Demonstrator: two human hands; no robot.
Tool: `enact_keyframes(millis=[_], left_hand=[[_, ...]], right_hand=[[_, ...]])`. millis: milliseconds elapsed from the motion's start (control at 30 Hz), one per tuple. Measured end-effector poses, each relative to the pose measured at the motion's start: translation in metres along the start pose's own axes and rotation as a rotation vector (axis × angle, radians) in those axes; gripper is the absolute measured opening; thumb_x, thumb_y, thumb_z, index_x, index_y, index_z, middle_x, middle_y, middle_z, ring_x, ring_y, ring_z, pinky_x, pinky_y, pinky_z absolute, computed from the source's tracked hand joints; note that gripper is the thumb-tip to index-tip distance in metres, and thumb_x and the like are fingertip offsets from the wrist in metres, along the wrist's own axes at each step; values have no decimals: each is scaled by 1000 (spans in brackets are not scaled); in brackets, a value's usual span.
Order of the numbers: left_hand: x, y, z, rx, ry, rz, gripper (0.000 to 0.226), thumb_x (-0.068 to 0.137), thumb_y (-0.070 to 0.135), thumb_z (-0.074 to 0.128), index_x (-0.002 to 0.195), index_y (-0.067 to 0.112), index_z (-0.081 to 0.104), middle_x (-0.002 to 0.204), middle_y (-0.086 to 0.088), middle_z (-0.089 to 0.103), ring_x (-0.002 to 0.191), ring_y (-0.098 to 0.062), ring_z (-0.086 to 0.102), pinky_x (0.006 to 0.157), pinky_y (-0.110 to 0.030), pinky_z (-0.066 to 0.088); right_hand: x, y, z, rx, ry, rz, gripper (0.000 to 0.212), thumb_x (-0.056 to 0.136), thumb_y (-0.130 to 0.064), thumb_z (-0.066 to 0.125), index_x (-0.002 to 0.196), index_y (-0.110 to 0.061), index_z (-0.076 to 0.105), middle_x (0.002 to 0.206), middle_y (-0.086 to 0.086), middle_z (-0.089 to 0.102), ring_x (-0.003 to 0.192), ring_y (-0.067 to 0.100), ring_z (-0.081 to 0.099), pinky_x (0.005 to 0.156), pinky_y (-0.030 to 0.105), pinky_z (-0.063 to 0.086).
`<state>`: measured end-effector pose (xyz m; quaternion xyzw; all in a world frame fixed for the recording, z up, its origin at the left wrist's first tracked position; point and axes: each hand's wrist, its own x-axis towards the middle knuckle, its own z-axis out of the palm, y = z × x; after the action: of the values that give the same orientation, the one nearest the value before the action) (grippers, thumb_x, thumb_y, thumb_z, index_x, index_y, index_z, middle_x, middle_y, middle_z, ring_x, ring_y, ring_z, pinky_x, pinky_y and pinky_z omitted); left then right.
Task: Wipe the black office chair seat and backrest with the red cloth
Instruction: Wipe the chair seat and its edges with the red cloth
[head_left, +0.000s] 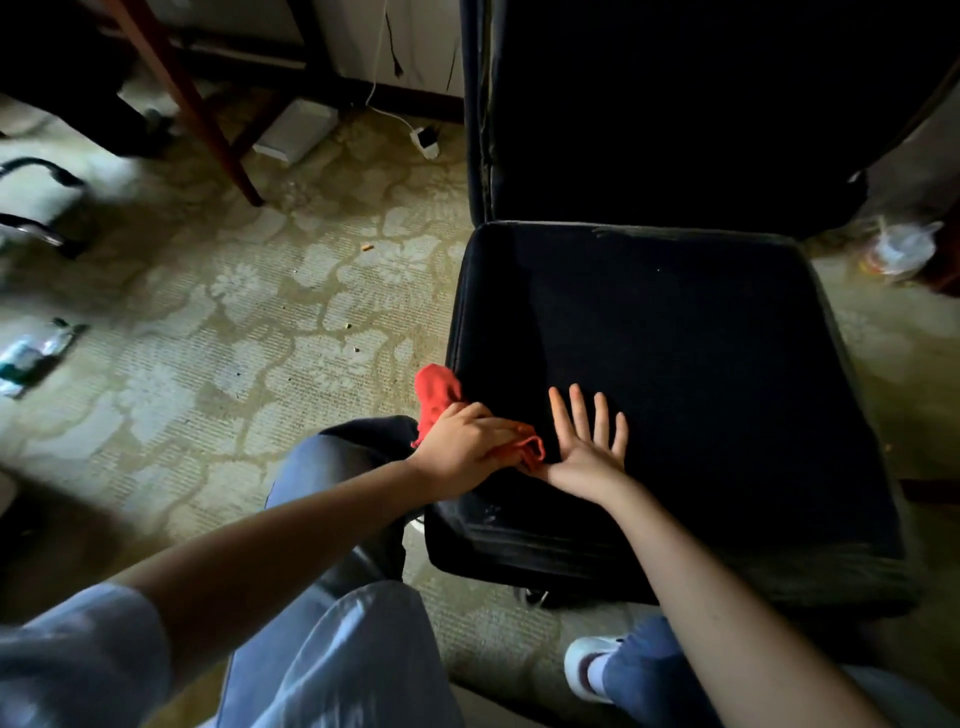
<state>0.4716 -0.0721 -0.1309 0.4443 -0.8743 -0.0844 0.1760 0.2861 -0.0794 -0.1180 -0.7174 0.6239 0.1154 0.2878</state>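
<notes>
**A:** What is the black office chair seat (675, 364) like?

**B:** It is a squarish cushion with rounded corners, covered in a matt, finely woven black fabric. There are piped seams along its edges and pale scuffs at the near left corner. The backrest (675, 104) rises behind it, just as dark, with a worn seam down its left side.

**A:** And the red cloth (436, 389)?

**B:** It is soft, nubbly and crumpled into a wad at the seat's front left corner. The left hand (465, 444) lies over it with its fingers (498, 435) curled down and clamped on the fabric. One bunch sticks up past the knuckles, over the seat's left edge. A folded end pokes out beyond the fingertips.

**A:** Where is the other hand?

**B:** The right hand (584, 452) lies flat on the seat just beside the cloth. Its palm is down and its fingers are straight and spread apart, holding nothing. The cloth's folded end sits right by its thumb, though I cannot tell whether they touch.

**A:** And around the chair?

**B:** There is pale carpet (234, 312) with a leafy pattern and scattered crumbs. A white plug (425, 140) on a cord lies near the backrest. The person's blue jeans (332, 649) are in the foreground.
</notes>
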Motion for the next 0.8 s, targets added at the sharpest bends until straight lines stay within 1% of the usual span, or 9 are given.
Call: enact_keyframes(millis=[100, 167, 200, 233, 300, 367, 467, 533, 800], left_hand=[[-11, 10, -15, -357, 62, -236, 41, 89, 47, 46, 98, 17, 73, 94, 7, 72, 86, -15, 65, 77, -32, 48], [-16, 13, -31, -847, 278, -665, 22, 94, 30, 54, 82, 20, 68, 72, 10, 65, 69, -6, 60, 68, -25, 46], [-20, 9, -37, -1018, 420, -902, 21, 95, 28, 55, 77, 22, 64, 66, 6, 59, 64, -10, 55, 63, -27, 43], [-25, 3, -40, -1124, 540, -1076, 24, 95, 31, 55, 74, 21, 60, 66, -1, 56, 65, -17, 52, 64, -30, 42], [-36, -12, -37, -1175, 685, -1264, 25, 95, 36, 52, 78, 20, 60, 72, -9, 55, 73, -25, 51, 70, -37, 44], [-38, -19, -35, -1204, 767, -1355, 21, 96, 35, 50, 81, 23, 60, 75, -6, 57, 78, -25, 54, 76, -39, 46], [-35, -21, -23, -1230, 771, -1463, 21, 96, 35, 50, 93, 20, 64, 86, -6, 61, 84, -23, 57, 84, -39, 48], [-38, -19, -15, -1203, 722, -1518, 25, 96, 34, 49, 104, 16, 65, 90, -6, 62, 84, -19, 56, 78, -30, 45], [-53, -35, -6, -1219, 628, -1472, 18, 95, 32, 53, 97, 17, 62, 83, -3, 60, 79, -15, 53, 71, -26, 40]], right_hand=[[-6, 6, -3, -8, -12, -11, 100, 79, -76, 42, 147, -32, -17, 154, -5, -28, 140, 22, -29, 111, 45, -18], [-11, 6, -7, -19, -21, -11, 98, 82, -73, 41, 148, -30, -16, 154, -2, -27, 140, 24, -28, 111, 46, -17], [-14, 4, -8, -31, -18, -11, 96, 84, -71, 40, 148, -29, -16, 155, -1, -26, 141, 24, -27, 111, 47, -17], [-18, 2, -7, -46, 0, -14, 93, 85, -70, 39, 149, -28, -15, 155, 1, -25, 141, 25, -26, 111, 48, -17], [-26, -11, -2, -82, 89, -53, 89, 87, -66, 40, 150, -27, -10, 157, 3, -20, 143, 23, -22, 112, 49, -15], [-33, -36, 6, -106, 168, -166, 84, 89, -63, 40, 151, -27, -3, 158, 1, -16, 144, 21, -18, 113, 47, -14], [-35, -74, 22, -137, 149, -278, 82, 89, -62, 40, 150, -29, -4, 158, -2, -14, 144, 22, -18, 114, 44, -14], [-32, -84, 33, -213, 112, -248, 87, 87, -67, 38, 149, -30, -10, 157, -2, -18, 144, 25, -19, 114, 44, -12], [-32, -78, 34, -299, 98, -221, 91, 84, -68, 42, 148, -33, -12, 157, -6, -20, 143, 23, -20, 116, 40, -11]])
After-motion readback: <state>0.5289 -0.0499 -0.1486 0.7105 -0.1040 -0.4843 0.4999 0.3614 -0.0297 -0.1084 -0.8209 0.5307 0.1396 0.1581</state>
